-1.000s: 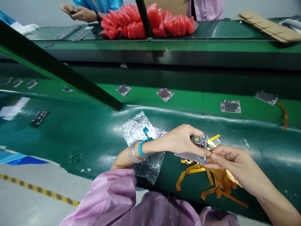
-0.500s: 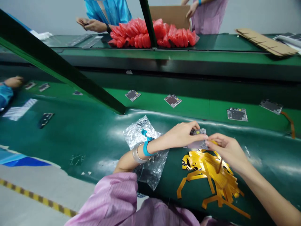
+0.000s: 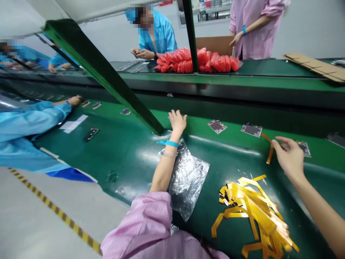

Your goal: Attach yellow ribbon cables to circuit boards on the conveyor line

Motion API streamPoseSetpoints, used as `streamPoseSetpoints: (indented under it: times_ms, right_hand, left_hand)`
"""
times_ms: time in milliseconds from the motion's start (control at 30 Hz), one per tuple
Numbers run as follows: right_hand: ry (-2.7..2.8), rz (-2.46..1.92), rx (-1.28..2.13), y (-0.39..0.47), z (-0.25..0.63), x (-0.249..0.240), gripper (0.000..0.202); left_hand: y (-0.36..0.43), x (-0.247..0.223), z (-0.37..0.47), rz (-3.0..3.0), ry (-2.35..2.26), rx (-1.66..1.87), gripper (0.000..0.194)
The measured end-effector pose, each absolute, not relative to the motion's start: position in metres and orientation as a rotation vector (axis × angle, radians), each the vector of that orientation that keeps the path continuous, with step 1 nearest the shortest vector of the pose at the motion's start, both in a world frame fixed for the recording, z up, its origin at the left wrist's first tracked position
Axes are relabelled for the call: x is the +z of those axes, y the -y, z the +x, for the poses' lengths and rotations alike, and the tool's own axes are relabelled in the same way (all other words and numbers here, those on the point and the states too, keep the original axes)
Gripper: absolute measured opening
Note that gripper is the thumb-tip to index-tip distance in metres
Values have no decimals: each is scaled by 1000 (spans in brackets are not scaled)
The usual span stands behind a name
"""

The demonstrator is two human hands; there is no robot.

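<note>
My left hand (image 3: 178, 122) reaches onto the green belt, fingers spread; what lies beneath its fingertips is mostly hidden. A circuit board (image 3: 252, 130) with an orange flex cable (image 3: 268, 149) trailing from its right end lies on the belt. Just right of that cable is my right hand (image 3: 289, 156), its thumb and fingers apart with nothing visible between them. Behind that hand another circuit board (image 3: 304, 148) is partly covered. A third circuit board (image 3: 217, 126) rests between my hands. Nearer me, a heap of yellow-orange flex cables (image 3: 261, 216) is spread on the green mat.
A crumpled clear plastic bag (image 3: 188, 180) lies beside my left forearm. A slanting green post (image 3: 115, 79) rises left of my left hand. At the left, a co-worker's blue sleeve (image 3: 35, 117) extends to the belt. Red bubble-wrapped packs (image 3: 199, 61) sit on the far bench.
The circuit board that both hands held now lies on the belt with its flex cable. My left hand has moved forward and left, my right hand to the right. The view has shifted.
</note>
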State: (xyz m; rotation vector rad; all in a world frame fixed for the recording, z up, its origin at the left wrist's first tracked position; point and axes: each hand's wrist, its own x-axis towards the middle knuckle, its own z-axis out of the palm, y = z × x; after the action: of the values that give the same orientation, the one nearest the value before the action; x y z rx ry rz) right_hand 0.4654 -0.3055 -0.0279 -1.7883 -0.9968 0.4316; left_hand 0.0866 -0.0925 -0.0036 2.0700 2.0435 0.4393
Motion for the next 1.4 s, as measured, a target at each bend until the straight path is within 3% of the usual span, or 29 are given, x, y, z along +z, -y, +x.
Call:
streamPoseSetpoints:
  times_ms: [167,400,667,900,1100,1267,1400]
  right_hand:
    - [1267,-1768,394,357,430,-25,19]
    - [1770,-1666,804,391,362,-21,9]
    - [1859,-1693,939,386,348,-29,17]
    - [1725,-1696,940,392,356,-5,13]
    - [1436,-1661,1000,403,361,6,16]
    - [1194,-1636,890,403,359,22,24]
    - [1177,-1611,633,399,355,33,20]
  left_hand:
    - [80,-29,68,1944,-2246,289,62]
    - [64,-37,66,2164,-1996,173,39]
    - [62,-44,63,2335,-1657,122,66]
    - [61,-47,72,2345,-1546,93,66]
    - [73,-25,76,2300,-1652,260,63]
    - [95,12,102,2259,-1464,423,22]
    - [153,38,147,2189,-1180,536,34]
